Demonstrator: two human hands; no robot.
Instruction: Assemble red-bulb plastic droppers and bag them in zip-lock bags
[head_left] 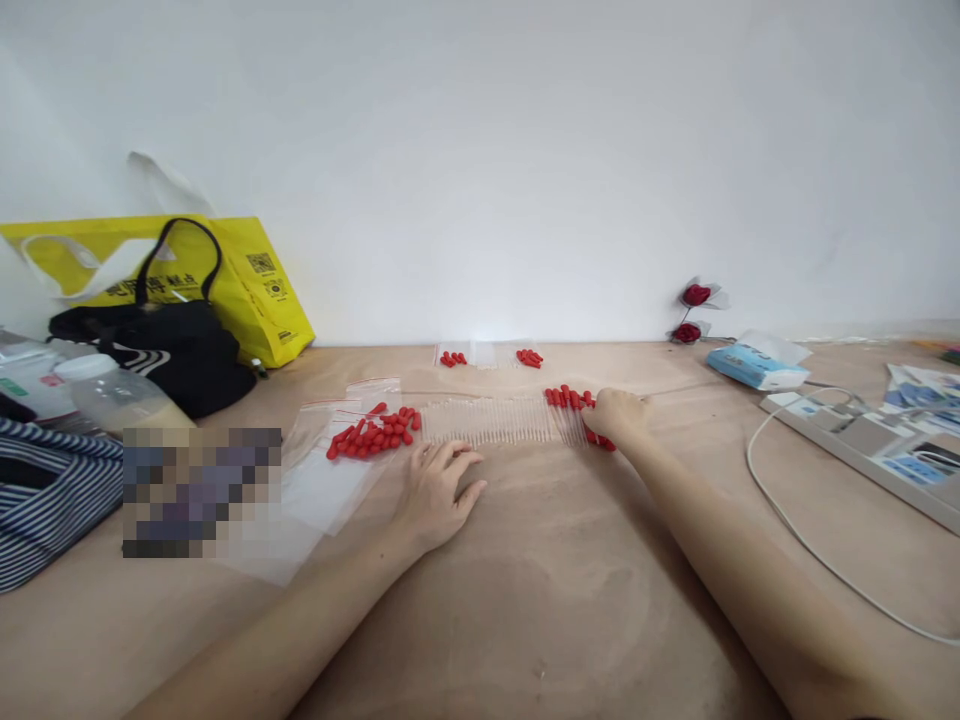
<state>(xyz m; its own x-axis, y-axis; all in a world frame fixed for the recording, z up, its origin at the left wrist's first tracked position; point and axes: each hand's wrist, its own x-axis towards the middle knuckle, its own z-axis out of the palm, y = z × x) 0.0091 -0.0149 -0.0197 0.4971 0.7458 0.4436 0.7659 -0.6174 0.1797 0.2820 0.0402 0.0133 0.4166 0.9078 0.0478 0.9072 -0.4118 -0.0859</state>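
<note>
My left hand [439, 497] rests on the wooden table with its fingers apart and nothing in them. Just beyond its fingertips lies a row of thin, clear sticks or tubes [487, 422]. Small red teardrop-shaped pieces [379, 434] are heaped on a plastic bag left of that hand. At the right end of the row, my right hand [619, 414] is closed over a cluster of red-tipped thin pieces [568, 397]. Its fingers hide whatever they grip. Two small groups of similar red pieces [454, 359] lie farther back near the wall, in clear bags.
Clear zip bags [319, 490] spread over the left side, near a yellow bag [277, 290], a black bag [180, 350] and a plastic jar [124, 395]. To the right are a tissue pack [757, 366], a power strip [870, 440] with a white cable [780, 515], and artificial roses [696, 295].
</note>
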